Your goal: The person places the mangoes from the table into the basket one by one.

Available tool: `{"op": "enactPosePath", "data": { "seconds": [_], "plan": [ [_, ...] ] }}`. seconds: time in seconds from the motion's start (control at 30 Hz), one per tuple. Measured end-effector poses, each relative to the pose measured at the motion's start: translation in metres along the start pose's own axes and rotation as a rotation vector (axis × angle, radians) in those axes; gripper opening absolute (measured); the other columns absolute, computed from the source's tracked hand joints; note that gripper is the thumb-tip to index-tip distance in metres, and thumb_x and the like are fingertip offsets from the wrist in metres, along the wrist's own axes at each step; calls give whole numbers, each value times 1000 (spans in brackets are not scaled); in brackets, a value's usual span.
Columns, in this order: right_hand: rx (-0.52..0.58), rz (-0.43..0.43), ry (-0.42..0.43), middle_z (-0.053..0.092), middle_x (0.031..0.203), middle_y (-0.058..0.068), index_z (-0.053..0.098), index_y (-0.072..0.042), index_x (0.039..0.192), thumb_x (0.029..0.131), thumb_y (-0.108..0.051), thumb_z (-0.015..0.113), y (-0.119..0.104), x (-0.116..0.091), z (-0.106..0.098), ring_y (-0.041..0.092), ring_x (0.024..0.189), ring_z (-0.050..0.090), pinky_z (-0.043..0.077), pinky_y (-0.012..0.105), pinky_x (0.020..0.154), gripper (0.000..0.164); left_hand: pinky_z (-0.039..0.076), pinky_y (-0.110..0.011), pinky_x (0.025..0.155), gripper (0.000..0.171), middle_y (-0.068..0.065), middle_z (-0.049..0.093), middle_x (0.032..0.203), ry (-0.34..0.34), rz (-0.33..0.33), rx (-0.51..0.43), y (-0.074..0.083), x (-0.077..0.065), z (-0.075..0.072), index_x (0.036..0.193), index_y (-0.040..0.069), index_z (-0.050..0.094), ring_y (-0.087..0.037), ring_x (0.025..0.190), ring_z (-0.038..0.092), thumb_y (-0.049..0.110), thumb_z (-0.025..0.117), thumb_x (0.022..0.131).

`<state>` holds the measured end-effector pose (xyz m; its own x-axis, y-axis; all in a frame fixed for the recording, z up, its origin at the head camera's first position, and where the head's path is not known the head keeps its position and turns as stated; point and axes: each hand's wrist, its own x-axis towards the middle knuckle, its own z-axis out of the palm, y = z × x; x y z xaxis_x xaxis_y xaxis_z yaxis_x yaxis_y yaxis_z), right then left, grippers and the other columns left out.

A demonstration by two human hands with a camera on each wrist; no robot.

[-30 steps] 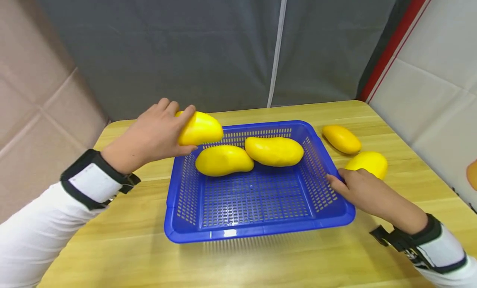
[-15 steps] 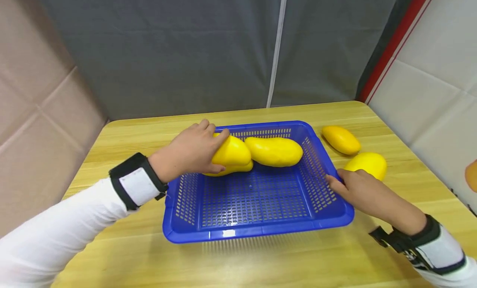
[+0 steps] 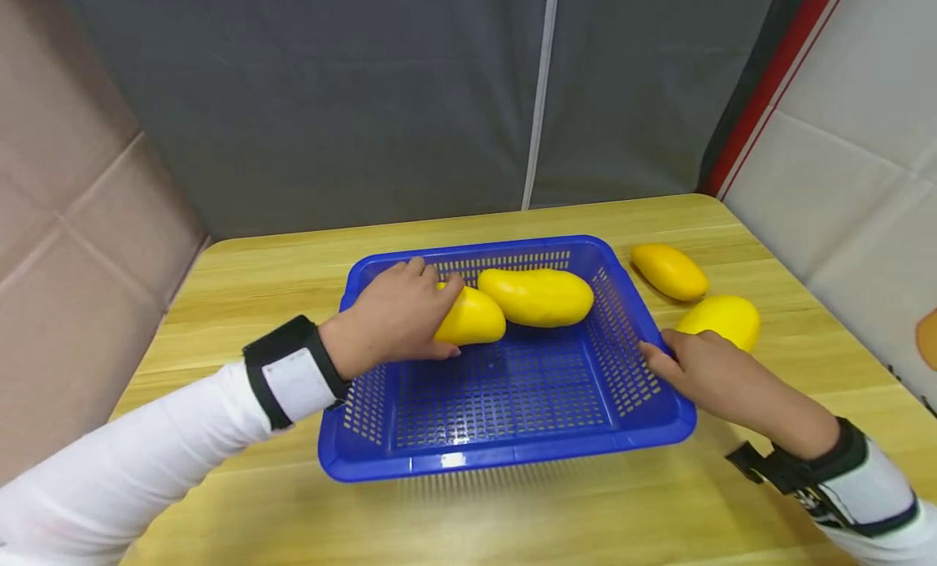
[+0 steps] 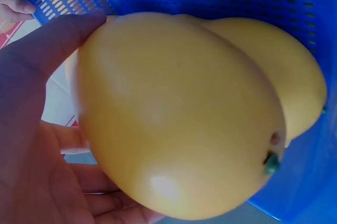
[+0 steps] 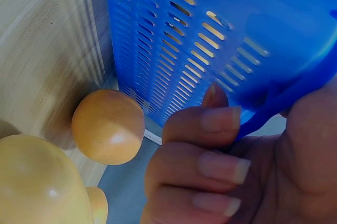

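A yellow mango is gripped by my left hand inside the blue plastic basket, at its left. In the left wrist view this mango fills the middle, with a green stem spot at its end, and another mango lies right behind it. The head view hides that one under the held fruit and hand. A longer yellow mango lies to the right in the basket. My right hand grips the basket's right rim, fingers curled under it in the right wrist view.
On the wooden table, right of the basket, lie an orange-yellow mango and a paler one, the latter partly behind my right hand. A grey curtain hangs behind the table. A white panel stands on the right.
My left hand has moved right and down with its mango, from above the basket's left rim to within the basket, covering the left mango there. The right hand has stayed on the rim.
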<state>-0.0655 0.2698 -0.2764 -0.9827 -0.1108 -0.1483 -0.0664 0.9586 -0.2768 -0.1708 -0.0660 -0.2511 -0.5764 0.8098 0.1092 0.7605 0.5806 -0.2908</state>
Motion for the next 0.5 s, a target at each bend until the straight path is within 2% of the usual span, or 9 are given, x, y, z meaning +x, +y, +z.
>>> {"op": "enactPosePath", "data": {
  "seconds": [0.17,0.5],
  "plan": [
    [5,4,-3,49,61,-2,56,-2,90,103,-40,37,1,0,2,12,52,46,35,28,48,44,51,-43,72,80,-17,65,93,-50,14,28,7,3,1,123,3,57,-32,85,58,65,69,73],
    [17,27,-25,49,62,-1,56,-2,91,103,-42,36,2,0,1,13,53,47,36,29,48,47,51,-41,68,72,-9,64,85,-204,19,-33,20,12,7,111,4,59,-30,77,58,64,68,73]
  ]
}}
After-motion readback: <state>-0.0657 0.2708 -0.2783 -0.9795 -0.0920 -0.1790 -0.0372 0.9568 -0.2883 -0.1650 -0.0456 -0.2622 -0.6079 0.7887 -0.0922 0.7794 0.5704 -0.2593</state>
